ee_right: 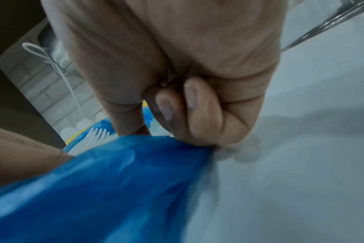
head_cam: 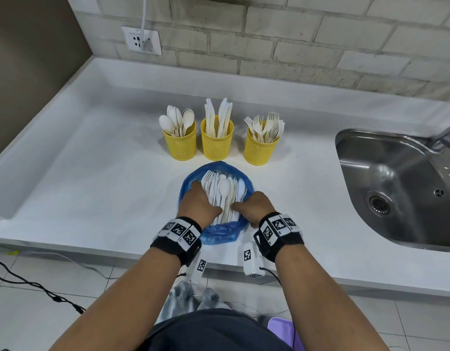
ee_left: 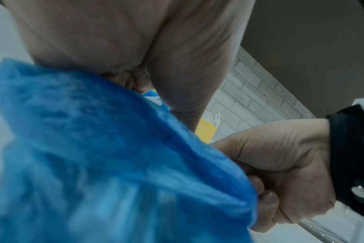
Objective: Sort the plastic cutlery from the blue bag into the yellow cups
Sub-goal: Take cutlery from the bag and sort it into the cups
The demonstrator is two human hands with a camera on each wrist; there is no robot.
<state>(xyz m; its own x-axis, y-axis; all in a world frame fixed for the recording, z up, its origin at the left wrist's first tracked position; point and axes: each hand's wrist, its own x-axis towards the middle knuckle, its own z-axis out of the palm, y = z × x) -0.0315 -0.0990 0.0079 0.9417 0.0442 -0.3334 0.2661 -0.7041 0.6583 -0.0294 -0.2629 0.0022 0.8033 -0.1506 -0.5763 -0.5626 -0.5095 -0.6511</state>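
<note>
The bag (head_cam: 220,233) lies on the counter (head_cam: 92,186) just in front of the 3 cups (head_cam: 217,141), its mouth spread wide so the cutlery (head_cam: 222,196) inside lies exposed, likely to make picking by type easy. The right hand (head_cam: 256,207) has its fingers curled around the bag's right rim, pinching the plastic; the right wrist view shows this grip bunching the film, probably to keep the mouth open and steady. The left hand (head_cam: 198,201) reaches into the bag over the handles; its fingers are hidden among the pieces, so I cannot tell whether it has hold of anything.

The cutlery lies in 1 bundle, long axes running from the person toward the cups, heads pointing away and handles near the wrists. The cups already hold spoons, knives and forks, 1 type each.
</note>
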